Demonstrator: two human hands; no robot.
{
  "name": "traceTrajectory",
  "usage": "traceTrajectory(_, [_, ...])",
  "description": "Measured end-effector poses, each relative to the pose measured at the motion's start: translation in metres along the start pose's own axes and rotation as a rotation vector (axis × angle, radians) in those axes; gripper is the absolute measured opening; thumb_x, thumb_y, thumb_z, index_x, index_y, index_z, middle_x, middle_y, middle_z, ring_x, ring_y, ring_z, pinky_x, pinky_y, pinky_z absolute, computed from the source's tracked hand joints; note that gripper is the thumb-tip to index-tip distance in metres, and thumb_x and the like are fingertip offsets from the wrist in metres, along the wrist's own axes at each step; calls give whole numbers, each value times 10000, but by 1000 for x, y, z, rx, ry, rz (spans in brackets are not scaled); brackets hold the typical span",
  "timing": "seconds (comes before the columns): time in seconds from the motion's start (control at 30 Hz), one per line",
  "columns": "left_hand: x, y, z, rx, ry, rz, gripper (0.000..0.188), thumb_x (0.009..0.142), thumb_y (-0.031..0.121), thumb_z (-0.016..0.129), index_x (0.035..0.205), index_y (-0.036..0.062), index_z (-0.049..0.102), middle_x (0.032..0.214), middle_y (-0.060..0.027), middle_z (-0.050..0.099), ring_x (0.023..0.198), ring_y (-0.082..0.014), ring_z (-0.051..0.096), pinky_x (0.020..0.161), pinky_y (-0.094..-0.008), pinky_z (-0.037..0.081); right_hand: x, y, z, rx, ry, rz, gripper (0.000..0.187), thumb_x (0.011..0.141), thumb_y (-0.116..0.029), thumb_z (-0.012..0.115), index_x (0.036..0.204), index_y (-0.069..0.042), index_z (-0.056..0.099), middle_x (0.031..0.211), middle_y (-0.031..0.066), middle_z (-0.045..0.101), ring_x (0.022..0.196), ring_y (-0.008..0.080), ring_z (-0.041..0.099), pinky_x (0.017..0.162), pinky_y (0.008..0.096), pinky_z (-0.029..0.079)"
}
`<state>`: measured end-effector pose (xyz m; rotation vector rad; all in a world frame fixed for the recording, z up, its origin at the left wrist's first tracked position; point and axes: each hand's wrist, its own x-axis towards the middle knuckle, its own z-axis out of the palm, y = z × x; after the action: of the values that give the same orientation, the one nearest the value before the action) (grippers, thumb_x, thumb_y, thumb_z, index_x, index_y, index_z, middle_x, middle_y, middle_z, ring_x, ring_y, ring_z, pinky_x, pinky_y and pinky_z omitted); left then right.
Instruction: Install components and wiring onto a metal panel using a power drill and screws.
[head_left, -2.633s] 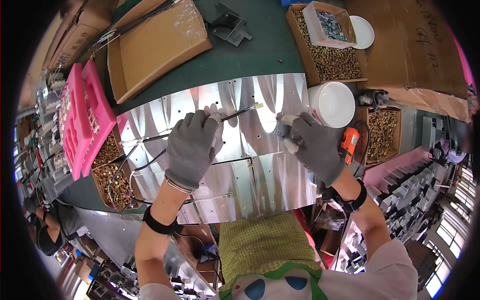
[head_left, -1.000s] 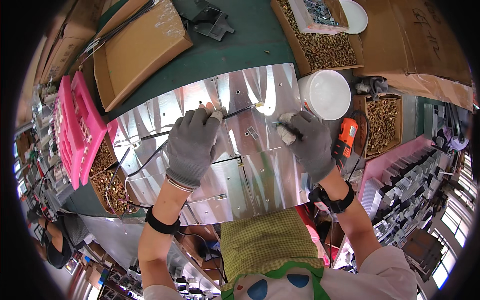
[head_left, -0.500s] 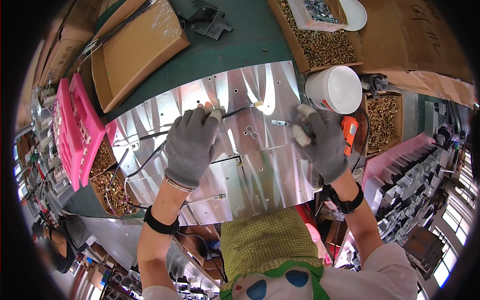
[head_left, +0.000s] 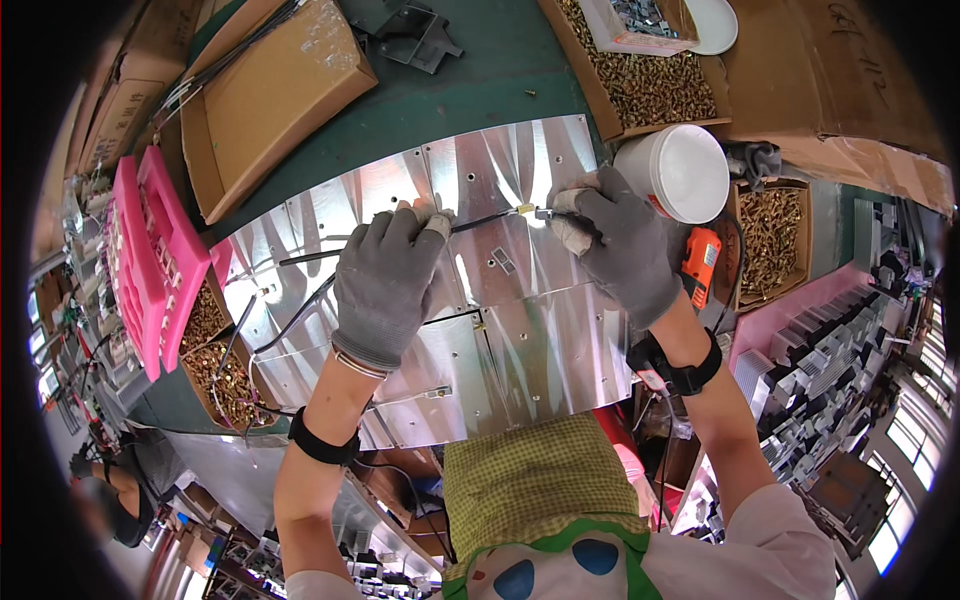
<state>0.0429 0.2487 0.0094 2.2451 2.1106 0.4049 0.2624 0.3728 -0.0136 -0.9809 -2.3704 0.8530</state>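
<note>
A black cable [head_left: 484, 221] with a brass-coloured end [head_left: 525, 209] lies across a shiny metal panel [head_left: 540, 350]. My left hand [head_left: 388, 275], in a grey glove with pale fingertips, is closed on this cable behind its end. My right hand [head_left: 625, 240], gloved alike, pinches a small silver metal clip [head_left: 543, 213] right at the brass end; whether the two parts touch I cannot tell. Below them a small rectangular metal piece [head_left: 502, 261] rests on the panel. Another small metal fitting [head_left: 436, 393] sits near the panel's front edge.
Right of the panel stand a white tub [head_left: 690, 172], an orange tool [head_left: 701, 266] and a box of brass-coloured screws [head_left: 768, 240]. Pink foam holders [head_left: 150, 270] and an open cardboard box [head_left: 280, 100] are at the left. Black brackets [head_left: 420, 40] lie at the back.
My right hand has moved left and slightly away from me, picked the small metal clip off the panel and brought it to the cable's brass end. My left hand has barely moved.
</note>
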Motion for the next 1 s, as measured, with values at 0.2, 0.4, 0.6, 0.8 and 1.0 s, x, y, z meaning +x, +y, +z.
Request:
traceTrajectory(0.2, [0,-1,5,37,-49,0,331,695,92,697,1023,57,664,872,-88,568,814,-253,596,746,-377,504,13,-4,2,-60,-14,-99,142,773,-160,705,856,-72,630,892,87,588,713,293,643,601,379,519])
traceTrajectory(0.4, [12,4,23,-166,128,18,329,680,91,707,1007,71,682,891,-90,580,891,-290,587,847,-441,462,17,-5,3,-101,-71,-117,131,790,-178,683,860,-86,622,879,90,586,705,290,643,595,380,517])
traceTrajectory(0.6, [27,8,27,-288,84,31,261,687,76,701,948,85,694,841,-76,584,805,-271,572,772,-404,459,16,0,3,-87,-37,-110,114,793,-177,664,865,-94,630,880,81,591,696,286,643,588,374,514])
traceTrajectory(0.8, [30,14,40,-361,153,10,243,699,72,703,942,84,689,815,-73,582,783,-263,572,743,-392,461,17,-7,1,-116,-129,-63,178,787,-178,714,940,-89,692,950,88,635,762,307,656,643,388,535])
traceTrajectory(1.0, [41,20,47,-432,140,69,227,749,125,738,970,98,698,831,-72,601,783,-280,569,725,-394,455,16,-7,1,-138,-177,-44,188,783,-186,720,938,-84,691,978,84,641,787,294,663,651,378,539])
